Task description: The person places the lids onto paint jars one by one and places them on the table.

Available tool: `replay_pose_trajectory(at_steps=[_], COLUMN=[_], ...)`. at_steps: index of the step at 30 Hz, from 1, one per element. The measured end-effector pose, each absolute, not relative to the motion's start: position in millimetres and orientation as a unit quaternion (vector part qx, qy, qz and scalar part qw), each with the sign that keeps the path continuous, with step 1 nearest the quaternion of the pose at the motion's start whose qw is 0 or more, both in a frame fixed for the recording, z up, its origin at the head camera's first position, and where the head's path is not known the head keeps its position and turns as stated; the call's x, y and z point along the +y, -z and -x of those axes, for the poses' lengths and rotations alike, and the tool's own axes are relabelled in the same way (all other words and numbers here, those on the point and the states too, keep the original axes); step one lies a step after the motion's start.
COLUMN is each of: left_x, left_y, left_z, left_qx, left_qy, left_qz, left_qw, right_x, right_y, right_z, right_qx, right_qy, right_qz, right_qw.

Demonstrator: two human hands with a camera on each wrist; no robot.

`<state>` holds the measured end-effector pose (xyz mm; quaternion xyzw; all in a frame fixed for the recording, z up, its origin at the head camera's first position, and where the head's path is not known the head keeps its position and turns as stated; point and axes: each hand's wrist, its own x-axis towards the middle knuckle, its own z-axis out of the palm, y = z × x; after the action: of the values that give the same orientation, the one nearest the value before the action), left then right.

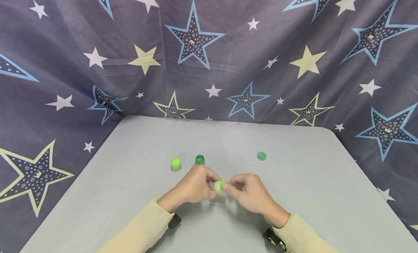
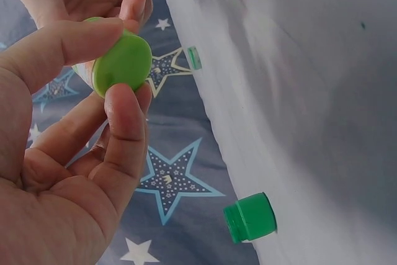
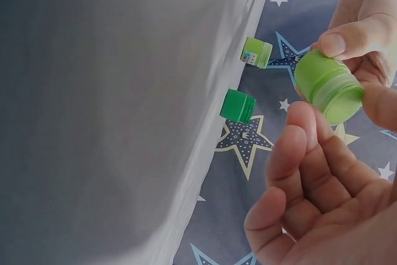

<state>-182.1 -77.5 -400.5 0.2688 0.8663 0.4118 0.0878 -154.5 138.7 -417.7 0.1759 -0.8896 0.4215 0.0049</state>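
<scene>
A small light green jar (image 1: 218, 186) with a printed label is held up off the table, tilted on its side. My left hand (image 1: 199, 184) grips its body between thumb and fingers, and the jar's flat bottom (image 2: 127, 65) faces the left wrist view. From the other side my right hand (image 1: 250, 192) pinches the capped end (image 3: 344, 100) with thumb and fingertips. Just beyond my left hand stands a dark green jar (image 1: 200, 159), partly hidden by that hand in the head view. Its narrower neck (image 2: 233, 223) shows in the left wrist view.
Left of the dark green jar, another light green jar (image 1: 176, 164) stands upright. A flat green lid (image 1: 262, 156) lies on the grey-covered table (image 1: 326, 195), farther back on the right. A star-patterned cloth (image 1: 228, 57) hangs behind the table's far edge.
</scene>
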Motion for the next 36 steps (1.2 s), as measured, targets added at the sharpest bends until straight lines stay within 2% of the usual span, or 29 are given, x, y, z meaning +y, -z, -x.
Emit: replay_pose_trajectory(at_steps=[11,22,36], left_x=[-78.6,-79.1,-78.6], left_y=[401.5,400.8,401.1], left_z=[182.1,182.1,182.5], left_qx=[0.862,0.862,0.860], left_qy=[-0.418,-0.418,-0.415], left_qz=[-0.271,-0.275,-0.287], left_qw=[0.089,0.084,0.072], right_x=[138.6,141.1,142.5], right_y=[416.6,416.7,416.1], right_z=[154.6,155.9,154.9], right_qx=[-0.895,-0.876,-0.871], right_qy=[-0.416,-0.433,-0.423], right_qz=[-0.159,-0.206,-0.243], right_qw=[-0.007,0.055,0.061])
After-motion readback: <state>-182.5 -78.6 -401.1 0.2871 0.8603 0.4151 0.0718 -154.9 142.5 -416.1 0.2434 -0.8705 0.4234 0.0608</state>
